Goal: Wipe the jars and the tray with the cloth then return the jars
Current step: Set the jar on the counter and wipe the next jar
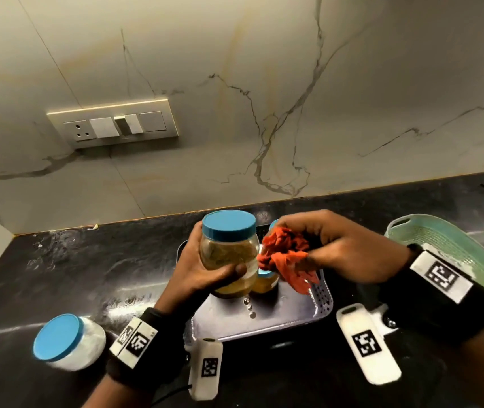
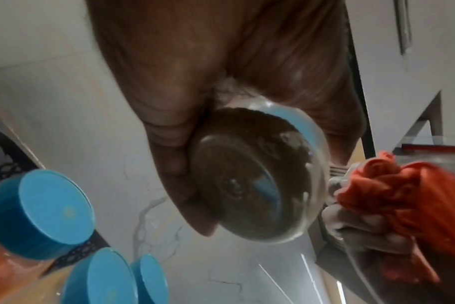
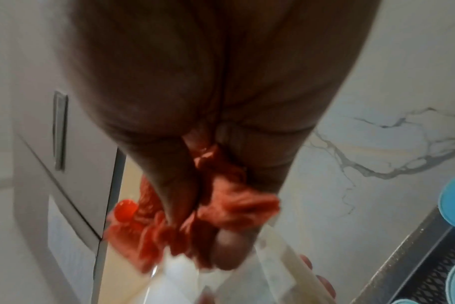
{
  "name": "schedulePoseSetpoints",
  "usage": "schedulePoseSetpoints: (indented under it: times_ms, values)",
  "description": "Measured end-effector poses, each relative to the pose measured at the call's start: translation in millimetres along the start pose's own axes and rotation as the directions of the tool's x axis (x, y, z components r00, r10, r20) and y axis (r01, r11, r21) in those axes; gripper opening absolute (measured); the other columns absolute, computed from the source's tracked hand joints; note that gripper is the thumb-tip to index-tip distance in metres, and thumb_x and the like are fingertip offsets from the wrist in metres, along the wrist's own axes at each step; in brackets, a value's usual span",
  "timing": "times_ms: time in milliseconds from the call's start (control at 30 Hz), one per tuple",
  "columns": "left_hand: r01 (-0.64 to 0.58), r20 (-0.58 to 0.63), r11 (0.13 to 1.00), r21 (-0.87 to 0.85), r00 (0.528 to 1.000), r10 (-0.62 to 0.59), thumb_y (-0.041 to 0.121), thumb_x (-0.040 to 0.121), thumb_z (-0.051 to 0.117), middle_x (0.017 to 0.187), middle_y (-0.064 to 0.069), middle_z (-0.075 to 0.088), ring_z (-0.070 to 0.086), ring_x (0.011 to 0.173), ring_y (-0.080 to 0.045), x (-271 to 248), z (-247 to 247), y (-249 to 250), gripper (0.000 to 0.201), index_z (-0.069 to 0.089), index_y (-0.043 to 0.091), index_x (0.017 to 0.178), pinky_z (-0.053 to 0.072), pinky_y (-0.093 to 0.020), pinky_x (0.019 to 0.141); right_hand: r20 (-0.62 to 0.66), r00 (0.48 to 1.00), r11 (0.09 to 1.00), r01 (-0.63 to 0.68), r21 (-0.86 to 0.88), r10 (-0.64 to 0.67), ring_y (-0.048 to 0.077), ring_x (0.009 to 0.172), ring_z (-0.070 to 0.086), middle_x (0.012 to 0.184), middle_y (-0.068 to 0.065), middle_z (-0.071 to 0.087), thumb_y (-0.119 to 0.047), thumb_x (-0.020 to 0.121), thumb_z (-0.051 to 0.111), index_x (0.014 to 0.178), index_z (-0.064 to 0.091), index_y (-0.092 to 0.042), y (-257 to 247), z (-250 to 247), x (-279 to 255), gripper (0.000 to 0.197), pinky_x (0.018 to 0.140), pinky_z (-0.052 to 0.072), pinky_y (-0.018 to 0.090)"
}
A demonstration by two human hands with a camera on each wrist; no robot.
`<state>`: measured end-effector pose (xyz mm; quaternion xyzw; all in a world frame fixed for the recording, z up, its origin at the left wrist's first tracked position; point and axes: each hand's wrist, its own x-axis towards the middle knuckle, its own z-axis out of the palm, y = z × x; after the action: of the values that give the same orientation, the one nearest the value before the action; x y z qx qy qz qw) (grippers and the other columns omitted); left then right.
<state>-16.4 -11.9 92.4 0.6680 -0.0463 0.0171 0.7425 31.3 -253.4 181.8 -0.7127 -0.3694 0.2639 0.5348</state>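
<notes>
My left hand grips a clear jar with a blue lid and brownish powder, held upright above the grey tray. From below, the left wrist view shows the jar's base between my thumb and fingers. My right hand holds a bunched orange cloth against the jar's right side; the cloth is wrapped in its fingers. More blue-lidded jars stand on the tray, mostly hidden behind my hands in the head view. Another jar of white powder lies on its side on the counter at left.
The black counter runs along a marble wall with a switch plate. A green perforated tray sits at the right. A few water drops lie on the grey tray.
</notes>
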Motion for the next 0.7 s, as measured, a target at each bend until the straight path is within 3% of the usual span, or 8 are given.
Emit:
schedulePoseSetpoints:
  times_ms: [67, 200, 267, 333, 400, 500, 633, 700]
  values:
    - [0.053, 0.023, 0.989, -0.136, 0.998, -0.050, 0.045, 0.049, 0.098, 0.125, -0.016, 0.067, 0.064, 0.117, -0.037, 2, 1, 3, 0.109, 0.045, 0.012, 0.138, 0.056, -0.045, 0.093, -0.149, 0.988, 0.997, 0.051, 0.058, -0.042, 0.023, 0.097, 0.070, 0.104, 0.015, 0.072, -0.002, 0.087, 0.066, 0.112, 0.066, -0.003, 0, 0, -1, 0.024, 0.089, 0.058, 0.039]
    - [0.123, 0.082, 0.947, -0.295, 0.991, -0.103, 0.045, 0.057, 0.095, 0.134, -0.027, 0.058, 0.058, 0.123, -0.045, 2, 2, 4, 0.114, 0.036, 0.005, 0.147, 0.053, -0.053, 0.093, -0.409, 0.910, 0.984, 0.133, 0.118, -0.074, 0.040, 0.093, 0.069, 0.101, 0.017, 0.073, -0.013, 0.083, 0.068, 0.108, 0.069, -0.007, 9, 8, 5, 0.026, 0.087, 0.052, 0.061]
    - [0.150, 0.098, 0.926, -0.347, 0.987, -0.124, 0.045, 0.060, 0.093, 0.136, -0.030, 0.056, 0.056, 0.125, -0.047, 2, 3, 7, 0.112, 0.037, 0.003, 0.147, 0.052, -0.058, 0.094, -0.446, 0.889, 0.981, 0.162, 0.105, -0.100, 0.039, 0.096, 0.069, 0.102, 0.016, 0.073, -0.009, 0.084, 0.068, 0.110, 0.067, -0.004, 10, 13, 10, 0.027, 0.087, 0.057, 0.051]
    - [0.183, 0.104, 0.895, -0.407, 0.983, -0.154, 0.047, 0.061, 0.092, 0.138, -0.028, 0.055, 0.057, 0.125, -0.045, 1, 4, 7, 0.108, 0.041, 0.006, 0.146, 0.051, -0.062, 0.096, -0.467, 0.870, 0.982, 0.187, 0.016, -0.158, 0.023, 0.097, 0.072, 0.102, 0.012, 0.074, 0.005, 0.085, 0.069, 0.112, 0.066, -0.002, 10, 16, 18, 0.028, 0.085, 0.059, 0.030]
    - [0.202, 0.111, 0.874, -0.441, 0.979, -0.171, 0.048, 0.062, 0.092, 0.140, -0.028, 0.054, 0.056, 0.125, -0.045, 0, 7, 6, 0.106, 0.041, 0.010, 0.147, 0.050, -0.062, 0.097, -0.495, 0.835, 0.970, 0.184, -0.157, -0.239, 0.015, 0.100, 0.071, 0.103, 0.004, 0.074, 0.011, 0.082, 0.069, 0.112, 0.067, -0.007, 10, 16, 29, 0.035, 0.087, 0.058, 0.027]
    - [0.216, 0.092, 0.848, -0.483, 0.976, -0.196, 0.048, 0.059, 0.093, 0.133, -0.025, 0.060, 0.063, 0.117, -0.040, 1, 12, 5, 0.106, 0.043, 0.011, 0.145, 0.056, -0.054, 0.089, -0.442, 0.791, 0.821, 0.129, -0.556, -0.423, 0.011, 0.109, 0.063, 0.115, -0.001, 0.068, 0.003, 0.081, 0.069, 0.117, 0.069, -0.015, 14, 23, 41, 0.041, 0.094, 0.054, 0.034]
    - [0.235, 0.091, 0.786, -0.572, 0.970, -0.224, 0.049, 0.061, 0.091, 0.108, -0.018, 0.068, 0.069, 0.088, -0.024, 1, 12, 3, 0.090, 0.055, 0.008, 0.133, 0.056, -0.038, 0.075, -0.249, 0.798, 0.648, 0.217, -0.730, -0.548, 0.023, 0.116, 0.058, 0.122, 0.006, 0.063, -0.006, 0.084, 0.073, 0.120, 0.071, -0.014, 21, 50, 27, 0.036, 0.097, 0.051, 0.038]
    - [0.238, 0.145, 0.769, -0.593, 0.971, -0.189, 0.045, 0.071, 0.087, 0.084, -0.008, 0.070, 0.066, 0.066, -0.013, -1, 10, 1, 0.086, 0.044, 0.002, 0.132, 0.055, -0.025, 0.060, -0.059, 0.805, 0.518, 0.322, -0.792, -0.591, 0.027, 0.113, 0.059, 0.121, 0.009, 0.064, -0.013, 0.090, 0.071, 0.114, 0.073, -0.013, 25, 62, 16, 0.025, 0.094, 0.052, 0.040]
